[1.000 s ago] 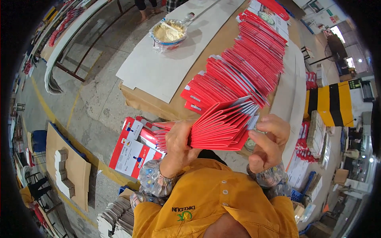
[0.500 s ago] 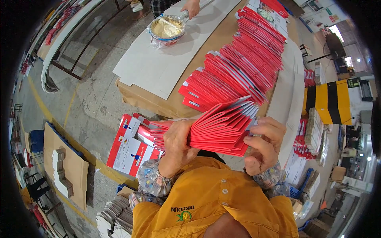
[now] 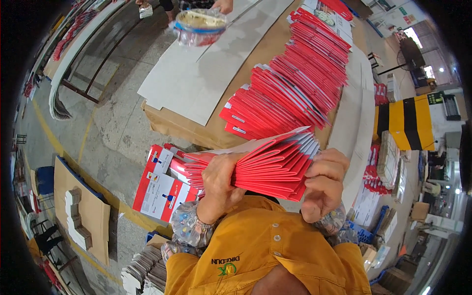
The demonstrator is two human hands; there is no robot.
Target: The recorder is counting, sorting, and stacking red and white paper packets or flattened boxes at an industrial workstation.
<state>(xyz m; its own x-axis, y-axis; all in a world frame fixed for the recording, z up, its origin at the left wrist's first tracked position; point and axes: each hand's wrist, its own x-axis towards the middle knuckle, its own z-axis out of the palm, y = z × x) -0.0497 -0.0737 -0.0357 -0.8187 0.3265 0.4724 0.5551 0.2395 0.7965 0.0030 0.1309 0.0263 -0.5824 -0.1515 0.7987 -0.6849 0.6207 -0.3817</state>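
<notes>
The left hand is gripping the fanned red folders, fingers wrapped tight, just off the desk's near edge! The right hand is half-curling at their right ends; whether it's pinching any, I can't tell. Beyond, a red row is stretching toward the desk's far edge.

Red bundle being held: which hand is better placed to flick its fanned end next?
Right, probably. The right hand is right by the fanned end of the red bundle, while the left hand is busy gripping it farther left.
</notes>
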